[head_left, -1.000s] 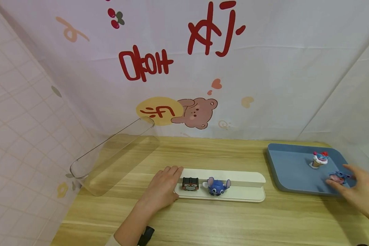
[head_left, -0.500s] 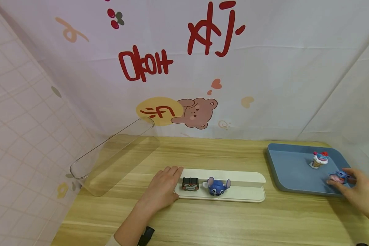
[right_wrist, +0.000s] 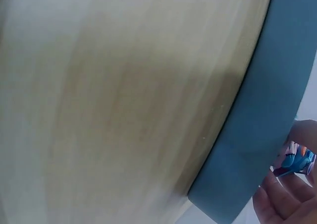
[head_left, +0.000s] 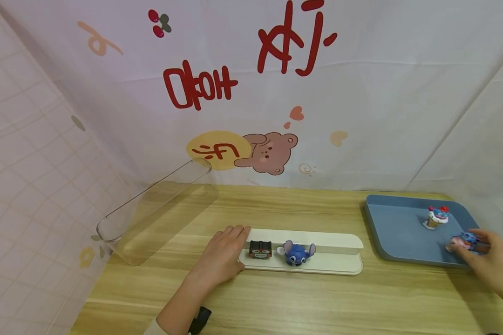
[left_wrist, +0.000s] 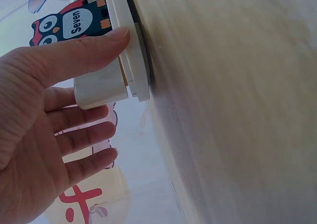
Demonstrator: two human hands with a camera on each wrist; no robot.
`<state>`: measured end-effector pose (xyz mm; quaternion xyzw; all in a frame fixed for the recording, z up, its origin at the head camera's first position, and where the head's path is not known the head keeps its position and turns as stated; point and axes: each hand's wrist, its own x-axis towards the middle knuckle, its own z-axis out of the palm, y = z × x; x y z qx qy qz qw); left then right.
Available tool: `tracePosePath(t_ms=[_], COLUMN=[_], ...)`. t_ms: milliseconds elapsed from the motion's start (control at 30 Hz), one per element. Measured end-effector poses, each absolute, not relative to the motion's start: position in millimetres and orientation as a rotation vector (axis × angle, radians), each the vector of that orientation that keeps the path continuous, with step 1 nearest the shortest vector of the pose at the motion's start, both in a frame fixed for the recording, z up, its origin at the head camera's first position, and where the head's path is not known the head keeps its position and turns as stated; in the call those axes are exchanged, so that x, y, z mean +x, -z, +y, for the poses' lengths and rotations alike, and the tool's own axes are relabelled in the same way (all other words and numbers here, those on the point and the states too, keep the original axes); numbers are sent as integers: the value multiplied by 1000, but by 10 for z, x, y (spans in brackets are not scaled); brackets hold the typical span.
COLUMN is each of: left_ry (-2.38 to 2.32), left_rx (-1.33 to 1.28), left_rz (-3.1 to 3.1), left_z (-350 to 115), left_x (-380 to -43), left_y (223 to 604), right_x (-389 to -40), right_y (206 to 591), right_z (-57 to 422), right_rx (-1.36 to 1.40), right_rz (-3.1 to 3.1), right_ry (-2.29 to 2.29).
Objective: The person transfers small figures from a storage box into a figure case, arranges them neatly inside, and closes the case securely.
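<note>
My left hand [head_left: 223, 253] grips the left end of a white two-step display stand [head_left: 335, 263]. In the left wrist view, the thumb lies on the stand's front edge and the fingers reach behind it. On the lower step sit an owl figurine [left_wrist: 69, 25] marked "Seven" and a blue big-eared Stitch figurine [head_left: 296, 255]. Far right, my right hand [head_left: 496, 265] pinches a blue-and-pink figurine [head_left: 463, 242] between thumb and fingers, inside the blue tray [head_left: 406, 242]. The hand partly hides that figurine; its underside cannot be seen.
An ice-cream-cone figurine [head_left: 437, 217] stands at the tray's back. At the left, a clear plastic cover [head_left: 159, 218] rests on the wooden table [head_left: 302, 302]. A printed cloth [head_left: 360, 93] hangs behind. Some black object [head_left: 200, 320] lies by the left forearm.
The blue-and-pink figurine has tilted and shifted slightly in the tray as the right fingers close around it. My left hand and the stand keep their place.
</note>
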<state>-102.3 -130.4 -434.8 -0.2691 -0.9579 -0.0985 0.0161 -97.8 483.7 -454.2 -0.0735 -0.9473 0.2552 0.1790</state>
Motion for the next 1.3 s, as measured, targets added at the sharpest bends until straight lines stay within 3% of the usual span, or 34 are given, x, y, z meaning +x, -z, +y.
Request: tracePosePath(t_ms=[567, 1300], left_ry=[319, 338], left_rx=[-828, -818], left_rz=[-2996, -3010], left_z=[-1298, -1295], left_x=[-1029, -1024], left_y=[4346, 4340], right_x=[-934, -891], right_y=[4436, 4206], right_z=[4646, 4212], right_rx=[-28, -141], right_rz=[-2347, -2316], right_ry=[-939, -831])
